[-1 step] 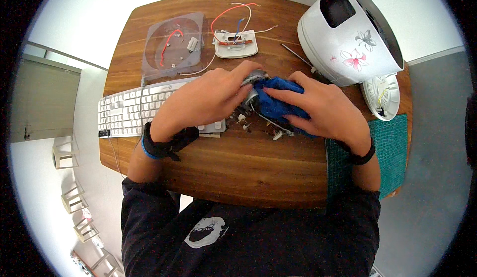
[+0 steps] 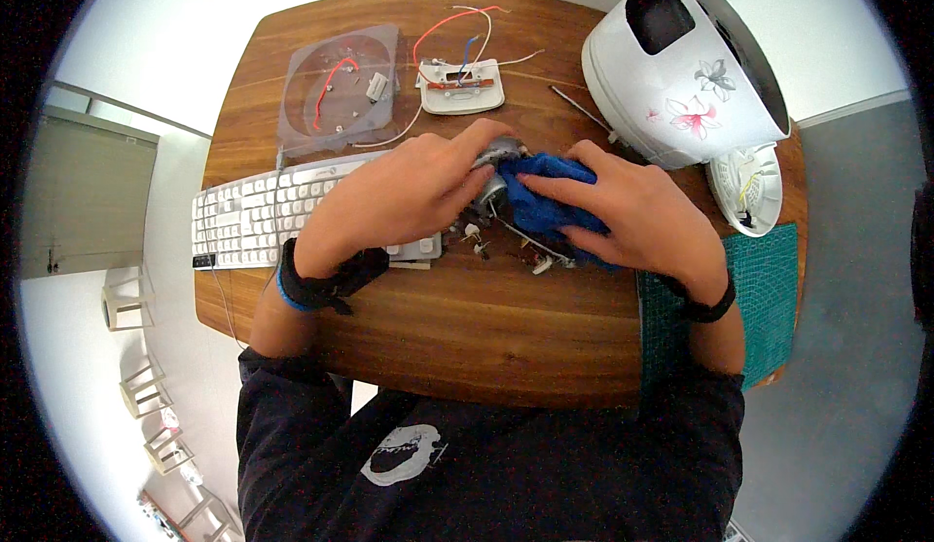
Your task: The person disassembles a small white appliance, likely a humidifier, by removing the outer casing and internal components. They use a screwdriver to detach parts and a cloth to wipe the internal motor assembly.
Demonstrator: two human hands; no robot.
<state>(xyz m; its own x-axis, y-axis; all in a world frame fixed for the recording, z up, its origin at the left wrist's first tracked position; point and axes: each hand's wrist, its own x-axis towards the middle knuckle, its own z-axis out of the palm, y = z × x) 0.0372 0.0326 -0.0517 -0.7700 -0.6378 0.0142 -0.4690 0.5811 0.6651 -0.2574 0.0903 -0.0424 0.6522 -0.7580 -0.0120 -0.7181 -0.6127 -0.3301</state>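
My left hand [image 2: 413,184] has its fingers closed round a grey, rounded metal part [image 2: 494,192], most of which is covered by the fingers and a cloth. A crumpled blue cloth [image 2: 553,197] is gripped by my right hand [image 2: 632,201], which presses it against the right side of that part. Under both hands, small dark and white bits [image 2: 477,238] lie scattered on the wooden table [image 2: 467,338]. A thin cord or rod [image 2: 530,238] slants down to the right below the cloth.
A white keyboard [image 2: 248,213] lies left, partly under my left forearm. Behind are a clear plastic tray [image 2: 292,104] with small parts and a white base [image 2: 462,102] with loose wires. A flowered white housing [image 2: 623,85], white cover [image 2: 754,167], screwdriver [image 2: 582,109] and green mat [image 2: 764,299] are right.
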